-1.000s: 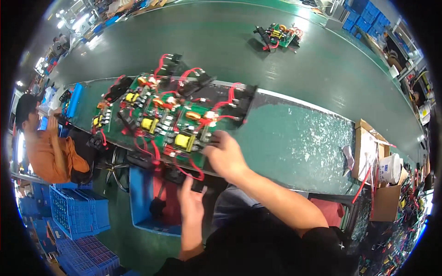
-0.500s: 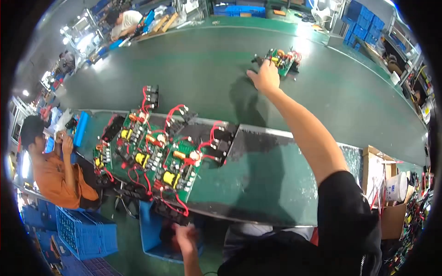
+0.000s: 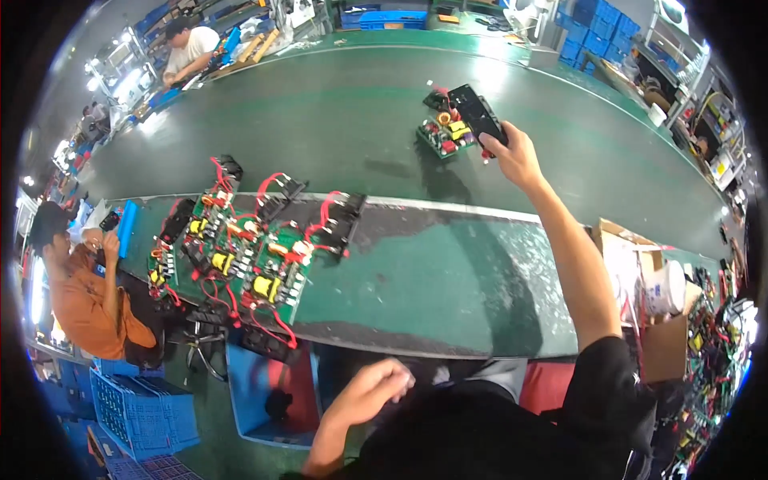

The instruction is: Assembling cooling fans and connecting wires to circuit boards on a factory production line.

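Over the far green surface, my right hand (image 3: 516, 156) is closed on the near end of a flat black panel (image 3: 474, 110). Next to the panel is a green circuit board (image 3: 438, 146) with yellow and copper-coloured coils; wires run near both. My left hand (image 3: 374, 390) is held low, in front of the bench's near edge, its fingers curled in; I cannot make out whether anything is in them. On the left part of the bench several similar circuit boards (image 3: 280, 276) lie close together, with red wires leading to black end panels (image 3: 346, 226).
The bench (image 3: 416, 296) has a worn green top. Under its near edge stands a blue bin (image 3: 276, 436) with a dark piece inside. Stacked blue crates (image 3: 148, 412) and a person in orange (image 3: 92, 308) are at left. A cardboard box (image 3: 666, 348) stands at right.
My right hand has turned the far board around and now grips its black panel. My left hand has moved right, away from the blue bin and the bench boards. My view has shifted right.
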The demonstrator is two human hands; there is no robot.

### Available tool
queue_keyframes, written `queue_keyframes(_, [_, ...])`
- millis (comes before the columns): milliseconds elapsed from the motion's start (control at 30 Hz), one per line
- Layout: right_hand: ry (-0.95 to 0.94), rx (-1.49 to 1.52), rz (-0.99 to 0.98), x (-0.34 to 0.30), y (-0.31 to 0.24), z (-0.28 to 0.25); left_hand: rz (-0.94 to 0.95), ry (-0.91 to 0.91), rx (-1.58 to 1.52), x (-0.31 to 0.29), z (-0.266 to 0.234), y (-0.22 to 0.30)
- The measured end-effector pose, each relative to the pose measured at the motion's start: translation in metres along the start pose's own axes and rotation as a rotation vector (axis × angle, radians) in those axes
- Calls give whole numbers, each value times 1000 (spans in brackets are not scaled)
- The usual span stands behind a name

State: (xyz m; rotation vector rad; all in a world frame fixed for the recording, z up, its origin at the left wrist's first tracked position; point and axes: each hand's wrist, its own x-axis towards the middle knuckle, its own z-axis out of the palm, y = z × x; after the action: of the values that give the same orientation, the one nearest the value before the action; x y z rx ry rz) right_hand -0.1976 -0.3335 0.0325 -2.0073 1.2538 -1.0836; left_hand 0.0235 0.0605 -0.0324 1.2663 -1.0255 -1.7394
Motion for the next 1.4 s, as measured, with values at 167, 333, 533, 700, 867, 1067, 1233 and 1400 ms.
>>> queue_keyframes(167, [-120,-65,54,-142,-72,-41,27,117,-238,73,45,-5])
queue_keyframes(333, [-53,-234,-256,-287,-83,-59,179,144,-448,69,70,0])
queue_keyframes(533, [-222,-440,-378,-374,-85,-42,192,415,-37,39,69,-15])
queue_keyframes(700, [-293,-444,-341,-395,-59,-12,387,801,347,34,76,-11])
queue_keyframes(867, [-39,-149,-224,-383,-70,-43,647,562,1021,45,80,18])
queue_keyframes(1067, [-101,364,540,-332,-21,-49,657,667,934,37,93,7])
queue_keyframes(1233, [-307,588,705,-306,-5,-65,87,582,348,32,82,-1])
queue_keyframes(1400, [-402,617,839,-289,-4,-71,285,571,626,44,69,-7])
